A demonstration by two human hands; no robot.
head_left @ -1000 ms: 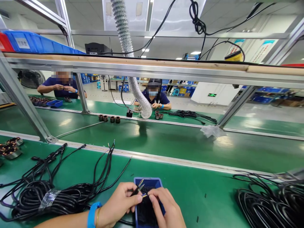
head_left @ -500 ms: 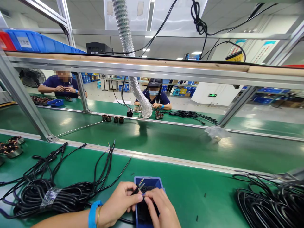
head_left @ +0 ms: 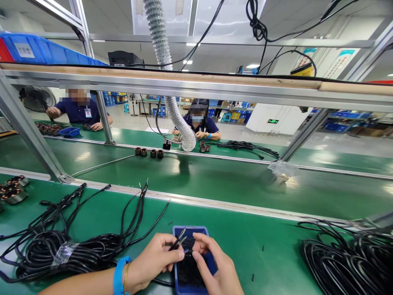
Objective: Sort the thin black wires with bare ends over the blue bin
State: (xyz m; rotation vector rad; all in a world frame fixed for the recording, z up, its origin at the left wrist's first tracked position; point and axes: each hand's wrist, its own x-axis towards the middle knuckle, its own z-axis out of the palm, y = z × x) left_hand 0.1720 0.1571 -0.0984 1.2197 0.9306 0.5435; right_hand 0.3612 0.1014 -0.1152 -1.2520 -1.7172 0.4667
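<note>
My left hand (head_left: 161,255) is closed on a black cable (head_left: 175,246), whose stripped end shows thin coloured wires (head_left: 182,234) pointing up and to the right. My right hand (head_left: 216,262) is beside the wire ends, its thumb and fingertips drawn together. Whatever is between those fingertips is too small to make out. Both hands are over a blue bin (head_left: 211,262) that holds many small black pieces (head_left: 188,273), which look like short tubes.
To the left lies a bundle of black cables (head_left: 89,256), with copper-wound stators (head_left: 14,194) behind it. Coiled black cables (head_left: 346,262) lie at right. Beyond a metal frame, a conveyor belt (head_left: 215,176) carries several stators (head_left: 149,152); two co-workers sit across it.
My right hand has drawn slightly right, away from my left fingers, and its index finger has lifted. The stators on the belt have shifted right. One co-worker's hands have parted.
</note>
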